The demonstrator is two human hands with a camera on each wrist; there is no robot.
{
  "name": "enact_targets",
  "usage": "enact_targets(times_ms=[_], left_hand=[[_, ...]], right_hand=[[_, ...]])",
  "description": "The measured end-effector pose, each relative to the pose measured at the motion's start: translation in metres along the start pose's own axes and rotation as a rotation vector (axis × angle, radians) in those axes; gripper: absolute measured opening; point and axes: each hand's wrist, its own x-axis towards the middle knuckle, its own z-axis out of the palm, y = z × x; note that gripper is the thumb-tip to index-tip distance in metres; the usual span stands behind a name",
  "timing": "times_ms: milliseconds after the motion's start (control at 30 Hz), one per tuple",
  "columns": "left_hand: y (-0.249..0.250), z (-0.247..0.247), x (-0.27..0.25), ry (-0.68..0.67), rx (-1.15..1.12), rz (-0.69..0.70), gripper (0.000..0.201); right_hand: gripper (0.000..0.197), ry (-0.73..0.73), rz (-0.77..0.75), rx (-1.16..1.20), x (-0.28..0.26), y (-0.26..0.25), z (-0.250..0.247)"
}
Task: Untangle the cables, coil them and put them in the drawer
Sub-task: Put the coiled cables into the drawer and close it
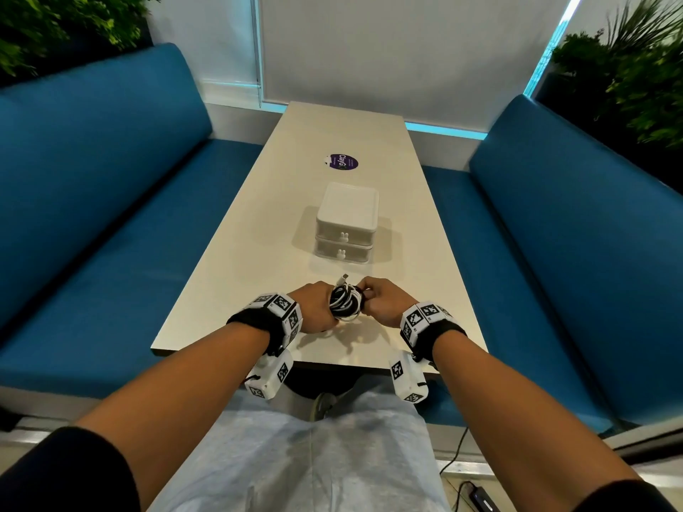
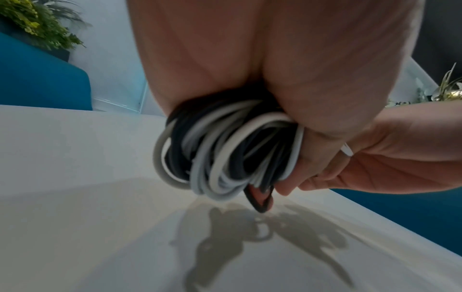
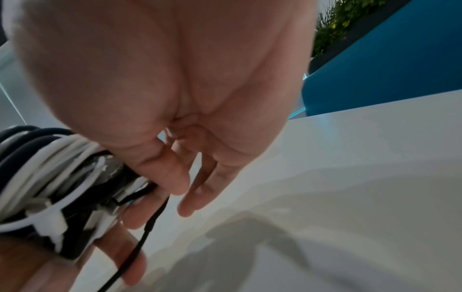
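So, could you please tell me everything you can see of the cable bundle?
The cable bundle is a tight tangle of thin black and white cords that look rubbery, looped many times. The left hand grips it from one side, the right hand holds the other, just above the table. A plug end sticks up; a loose black strand hangs below.

Long pale table (image 1: 406, 253) between two blue benches (image 1: 111, 223). White two-drawer box (image 1: 346, 221) standing at centre, both drawers closed. Round purple sticker (image 1: 343, 162) flat on the top at 12 o'clock from the box, well apart. Shadows of hands on the near end.
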Motion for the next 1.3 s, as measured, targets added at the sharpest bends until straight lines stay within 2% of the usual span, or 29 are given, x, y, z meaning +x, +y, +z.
enact_targets(times_ms=[67, 167, 267, 333, 400, 467, 600, 667, 767, 833, 900, 1000, 1033, 1167, 1233, 1300], left_hand=[[0.001, 0.001, 0.002, -0.007, 0.016, -0.020, 0.006], [0.000, 0.003, 0.004, 0.028, 0.155, -0.046, 0.028], [-0.005, 0.006, 0.000, 0.028, 0.369, -0.030, 0.034], [-0.009, 0.006, -0.002, 0.032, 0.478, 0.008, 0.035], [-0.008, 0.007, -0.003, 0.030, 0.573, 0.045, 0.031], [-0.005, 0.008, -0.004, -0.011, 0.654, 0.075, 0.030], [-0.003, 0.008, -0.004, -0.013, 0.641, 0.135, 0.033], [0.001, 0.005, -0.001, 0.029, 0.610, 0.161, 0.034], [0.009, 0.002, 0.000, 0.062, 0.580, 0.183, 0.041], [0.010, 0.001, -0.001, 0.070, 0.578, 0.157, 0.037], [0.009, 0.003, -0.003, 0.070, 0.577, 0.128, 0.030], [0.010, 0.003, -0.003, 0.105, 0.500, 0.070, 0.025], [0.010, 0.003, -0.004, 0.118, 0.466, 0.050, 0.023], [0.012, -0.009, -0.003, 0.136, 0.411, -0.108, 0.016], [0.010, -0.018, -0.001, 0.107, 0.403, -0.219, 0.019], [0.005, -0.021, 0.001, 0.051, 0.329, -0.250, 0.019]], right_hand=[[0.019, 0.028, -0.011, -0.021, -0.002, 0.000, 0.000], [0.022, 0.044, 0.033, -0.042, -0.001, -0.001, 0.001], [0.029, 0.058, 0.087, -0.050, 0.003, -0.004, -0.005], [0.029, 0.098, 0.048, -0.033, 0.002, -0.013, -0.010], [0.049, 0.014, -0.014, -0.124, 0.000, -0.026, -0.015], [0.077, -0.167, -0.037, -0.290, -0.002, -0.038, -0.018], [0.105, -0.342, 0.022, -0.513, -0.001, -0.054, -0.022], [0.099, -0.356, 0.008, -0.566, -0.002, -0.055, -0.013], [0.092, -0.264, -0.019, -0.513, 0.000, -0.050, 0.002], [0.090, -0.211, -0.021, -0.487, 0.002, -0.046, 0.008], [0.072, -0.173, -0.022, -0.510, 0.003, -0.044, 0.012], [0.032, -0.139, -0.025, -0.549, 0.004, -0.044, 0.013], [0.028, -0.139, -0.023, -0.550, 0.004, -0.045, 0.013], [0.032, -0.102, -0.024, -0.571, 0.005, -0.049, 0.012], [0.029, -0.082, -0.029, -0.592, 0.004, -0.051, 0.009], [0.028, -0.076, -0.051, -0.644, 0.000, -0.054, 0.005]])
